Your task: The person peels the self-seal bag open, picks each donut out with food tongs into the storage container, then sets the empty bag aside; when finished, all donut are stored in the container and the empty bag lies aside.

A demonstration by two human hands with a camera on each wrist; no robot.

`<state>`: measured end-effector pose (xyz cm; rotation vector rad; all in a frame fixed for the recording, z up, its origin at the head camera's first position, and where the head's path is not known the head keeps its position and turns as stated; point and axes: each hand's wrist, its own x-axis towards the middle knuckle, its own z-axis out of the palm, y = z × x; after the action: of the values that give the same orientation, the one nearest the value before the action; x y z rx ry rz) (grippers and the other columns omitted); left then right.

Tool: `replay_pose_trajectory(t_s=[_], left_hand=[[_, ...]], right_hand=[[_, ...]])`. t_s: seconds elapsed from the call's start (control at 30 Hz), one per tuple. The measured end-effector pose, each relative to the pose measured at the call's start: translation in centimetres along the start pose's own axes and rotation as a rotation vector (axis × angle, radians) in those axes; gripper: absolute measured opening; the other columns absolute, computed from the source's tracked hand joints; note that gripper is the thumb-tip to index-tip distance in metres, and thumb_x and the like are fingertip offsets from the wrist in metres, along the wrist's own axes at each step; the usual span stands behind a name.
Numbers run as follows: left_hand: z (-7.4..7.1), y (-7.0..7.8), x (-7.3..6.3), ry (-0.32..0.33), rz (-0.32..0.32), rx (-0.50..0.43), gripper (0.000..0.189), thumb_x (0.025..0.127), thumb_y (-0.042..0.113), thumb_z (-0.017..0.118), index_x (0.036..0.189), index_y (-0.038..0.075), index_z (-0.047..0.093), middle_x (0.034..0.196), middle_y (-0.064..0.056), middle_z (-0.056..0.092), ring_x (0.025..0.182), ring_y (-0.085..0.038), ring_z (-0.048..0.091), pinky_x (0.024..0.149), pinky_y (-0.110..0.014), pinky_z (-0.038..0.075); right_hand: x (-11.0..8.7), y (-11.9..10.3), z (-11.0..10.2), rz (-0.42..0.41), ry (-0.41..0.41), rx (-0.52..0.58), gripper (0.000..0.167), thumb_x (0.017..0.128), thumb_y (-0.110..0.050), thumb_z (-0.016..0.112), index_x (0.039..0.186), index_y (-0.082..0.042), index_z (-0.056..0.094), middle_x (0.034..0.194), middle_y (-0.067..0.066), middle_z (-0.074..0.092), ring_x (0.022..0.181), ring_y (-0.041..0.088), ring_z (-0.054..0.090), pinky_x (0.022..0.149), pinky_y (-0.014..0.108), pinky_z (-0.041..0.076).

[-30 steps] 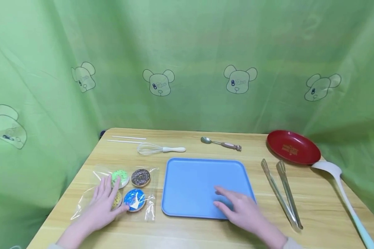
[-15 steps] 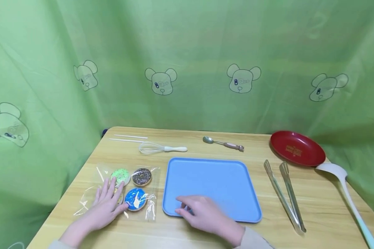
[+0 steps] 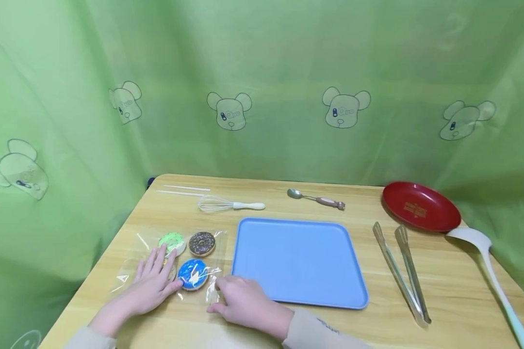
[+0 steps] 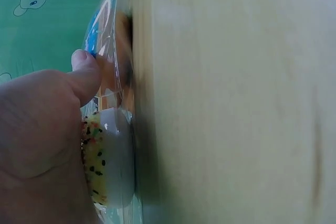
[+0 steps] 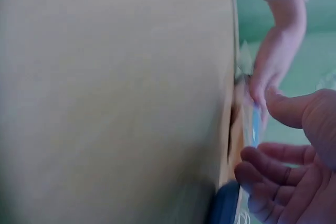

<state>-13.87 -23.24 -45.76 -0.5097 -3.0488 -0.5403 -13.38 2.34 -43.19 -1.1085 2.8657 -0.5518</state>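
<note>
A clear plastic bag (image 3: pixel 220 249) with several donuts in it lies at the table's left. My left hand (image 3: pixel 150 288) rests on it, fingers spread and straight. Beyond its fingertips is the green sprinkled donut (image 3: pixel 172 241); its thumb touches the bag by the blue donut (image 3: pixel 194 274). The dark brown donut (image 3: pixel 202 244) sits at the back right. Under my left palm, the yellow sprinkled donut (image 4: pixel 97 166) is mostly hidden in the head view. My right hand (image 3: pixel 246 303) is at the bag's right edge; in the right wrist view its fingers are loosely bent, thumb apart, with nothing between.
A blue tray (image 3: pixel 299 259) lies right of the bag. Behind are white chopsticks (image 3: pixel 181 193), a whisk (image 3: pixel 231 205) and a spoon (image 3: pixel 316 199). Metal tongs (image 3: pixel 403 276), a red plate (image 3: pixel 423 208) and a long ladle (image 3: pixel 491 271) occupy the right. Green curtains (image 3: pixel 284 150) enclose the table.
My right hand has moved left, from over the blue tray to the right edge of the bag. The left hand has stayed on the bag.
</note>
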Motion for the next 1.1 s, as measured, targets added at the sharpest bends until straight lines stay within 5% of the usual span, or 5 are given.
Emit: replay_pose_trajectory(t_s=[0.17, 0.53, 0.63, 0.93, 1.1], left_hand=[[-0.2, -0.3, 0.0, 0.005, -0.041, -0.016, 0.089, 0.091, 0.054, 0.047, 0.143, -0.008, 0.012, 0.148, -0.031, -0.003, 0.133, -0.05, -0.001, 0.103, -0.067, 0.002], [-0.8, -1.3, -0.6, 0.019, -0.126, -0.068, 0.105, 0.083, 0.062, 0.052, 0.141, -0.014, 0.007, 0.145, -0.036, -0.002, 0.133, -0.051, 0.002, 0.103, -0.066, 0.004], [-0.8, -1.5, -0.7, 0.017, -0.128, -0.067, 0.104, 0.083, 0.062, 0.053, 0.141, -0.014, 0.009, 0.144, -0.038, -0.001, 0.132, -0.052, 0.003, 0.103, -0.067, 0.005], [-0.8, -1.4, -1.0, 0.021, -0.122, -0.04, 0.099, 0.085, 0.059, 0.052, 0.139, -0.015, 0.013, 0.142, -0.04, 0.002, 0.131, -0.054, 0.004, 0.101, -0.069, 0.005], [-0.8, -1.5, -1.1, 0.018, -0.138, -0.007, 0.096, 0.087, 0.058, 0.051, 0.14, -0.014, 0.016, 0.142, -0.04, 0.003, 0.13, -0.054, 0.005, 0.098, -0.071, 0.006]], right_hand=[[0.9, -1.1, 0.8, 0.01, -0.027, -0.122, 0.062, 0.077, -0.053, 0.067, 0.114, -0.003, 0.06, 0.083, 0.002, 0.063, 0.063, 0.01, 0.055, 0.048, 0.023, 0.044], [1.2, -2.3, 1.5, 0.041, -0.059, -0.214, 0.057, 0.079, -0.046, 0.068, 0.108, 0.002, 0.06, 0.07, 0.004, 0.061, 0.056, 0.015, 0.056, 0.038, 0.026, 0.04], [1.4, -2.2, 1.6, 0.016, -0.051, -0.233, 0.036, 0.084, -0.027, 0.066, 0.103, 0.002, 0.062, 0.069, 0.007, 0.061, 0.054, 0.018, 0.057, 0.037, 0.027, 0.041], [1.2, -1.5, 1.0, 0.043, -0.052, -0.098, 0.005, 0.083, -0.006, 0.056, 0.081, -0.007, 0.06, 0.06, 0.003, 0.054, 0.047, 0.014, 0.048, 0.036, 0.024, 0.038], [1.1, -1.1, 0.7, 0.114, 0.003, -0.01, 0.017, 0.084, -0.009, 0.054, 0.068, -0.013, 0.051, 0.054, -0.002, 0.044, 0.046, 0.012, 0.044, 0.038, 0.025, 0.036]])
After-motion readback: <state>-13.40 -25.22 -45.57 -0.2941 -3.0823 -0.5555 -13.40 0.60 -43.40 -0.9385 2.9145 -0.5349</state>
